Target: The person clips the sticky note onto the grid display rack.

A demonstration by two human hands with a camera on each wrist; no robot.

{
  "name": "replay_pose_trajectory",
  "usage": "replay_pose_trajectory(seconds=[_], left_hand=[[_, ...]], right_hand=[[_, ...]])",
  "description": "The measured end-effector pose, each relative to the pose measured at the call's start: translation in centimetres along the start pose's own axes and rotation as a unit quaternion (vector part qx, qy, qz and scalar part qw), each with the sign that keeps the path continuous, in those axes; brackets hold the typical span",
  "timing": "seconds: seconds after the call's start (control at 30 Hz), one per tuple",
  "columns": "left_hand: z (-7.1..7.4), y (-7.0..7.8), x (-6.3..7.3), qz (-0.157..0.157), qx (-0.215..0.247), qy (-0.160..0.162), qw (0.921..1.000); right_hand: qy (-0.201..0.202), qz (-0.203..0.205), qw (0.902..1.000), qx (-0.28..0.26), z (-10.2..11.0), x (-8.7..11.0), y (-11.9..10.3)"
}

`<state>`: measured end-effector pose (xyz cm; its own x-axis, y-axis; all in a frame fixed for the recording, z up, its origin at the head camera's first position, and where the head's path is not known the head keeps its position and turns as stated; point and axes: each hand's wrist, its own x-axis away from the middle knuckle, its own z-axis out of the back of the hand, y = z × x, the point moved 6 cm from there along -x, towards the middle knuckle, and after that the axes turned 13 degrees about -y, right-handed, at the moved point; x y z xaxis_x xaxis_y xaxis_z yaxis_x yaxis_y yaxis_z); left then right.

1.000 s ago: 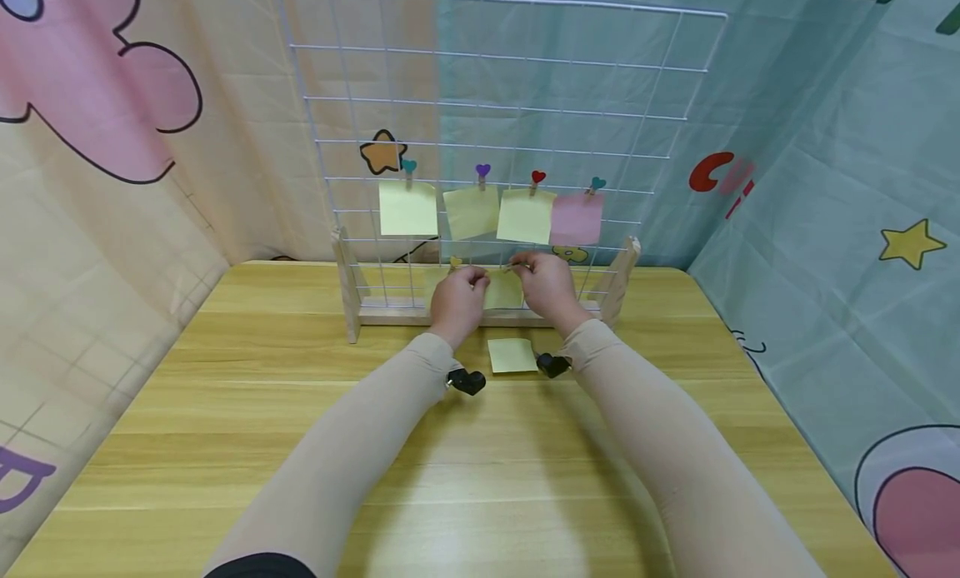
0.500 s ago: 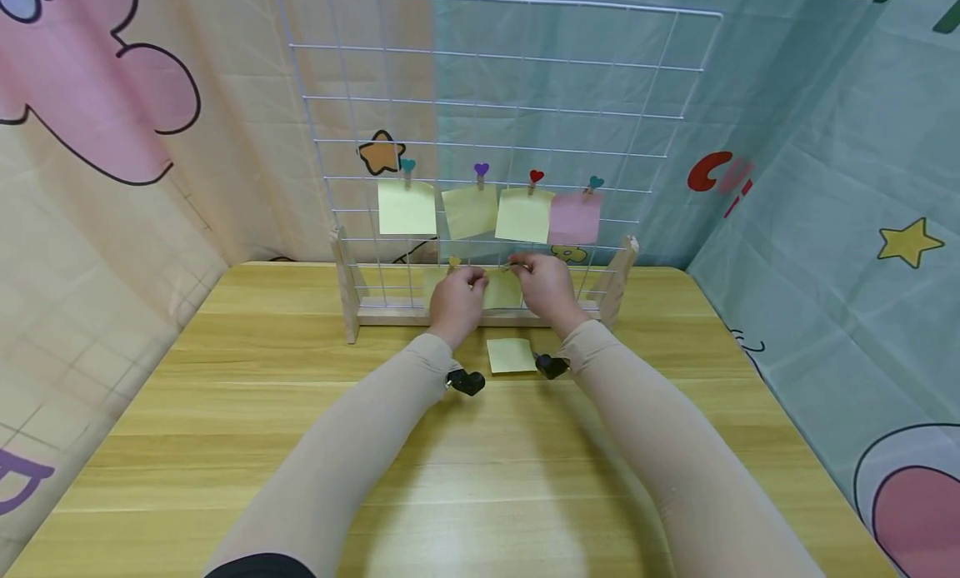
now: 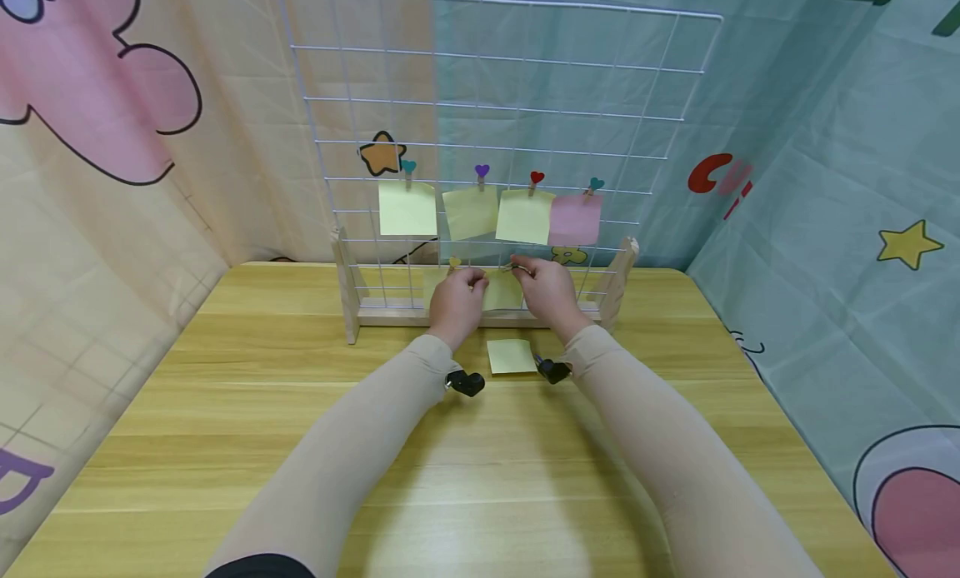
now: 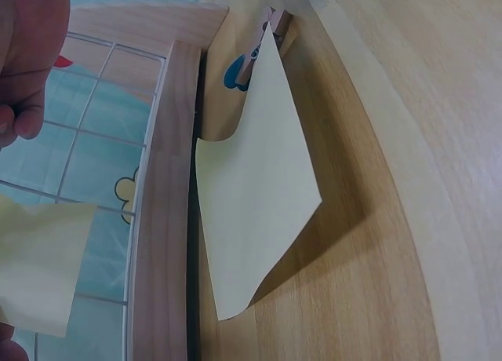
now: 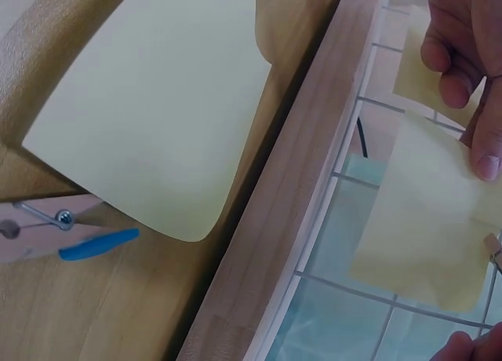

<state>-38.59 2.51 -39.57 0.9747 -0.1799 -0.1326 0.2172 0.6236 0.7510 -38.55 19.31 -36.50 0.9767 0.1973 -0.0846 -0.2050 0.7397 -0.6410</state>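
My left hand (image 3: 456,305) pinches the upper left edge of a yellow sticky note (image 3: 502,291), which lies against the lower part of the white wire grid (image 3: 480,105). At the note's upper right my right hand (image 3: 549,296) pinches a small wooden clothespin (image 5: 494,249), mostly cut off in the right wrist view. Partly behind my left hand hangs another yellow note (image 5: 414,72), under a clothespin with a yellow heart (image 3: 454,263). On the table, before the grid's wooden base (image 4: 161,220), lies a loose yellow note (image 4: 255,180) beside a blue-trimmed clothespin (image 5: 55,227).
Higher on the grid hang several notes, among them a pink note (image 3: 575,220), under heart-topped clothespins. Wooden feet (image 3: 347,288) hold the grid upright on the table (image 3: 480,478). Printed curtains (image 3: 825,228) surround the table at back and sides.
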Motion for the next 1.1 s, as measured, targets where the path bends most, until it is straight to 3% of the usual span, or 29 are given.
replay_pose_trajectory(seconds=[0.57, 1.1], left_hand=[[0.0, 0.1, 0.1, 0.003, 0.002, -0.006, 1.0000], [0.0, 0.1, 0.2, 0.009, 0.013, -0.012, 0.9998]], right_hand=[[0.004, 0.017, 0.9992, -0.035, -0.6, 0.2, 0.4], [0.007, 0.061, 0.9971, -0.046, -1.2, 0.1, 0.4]])
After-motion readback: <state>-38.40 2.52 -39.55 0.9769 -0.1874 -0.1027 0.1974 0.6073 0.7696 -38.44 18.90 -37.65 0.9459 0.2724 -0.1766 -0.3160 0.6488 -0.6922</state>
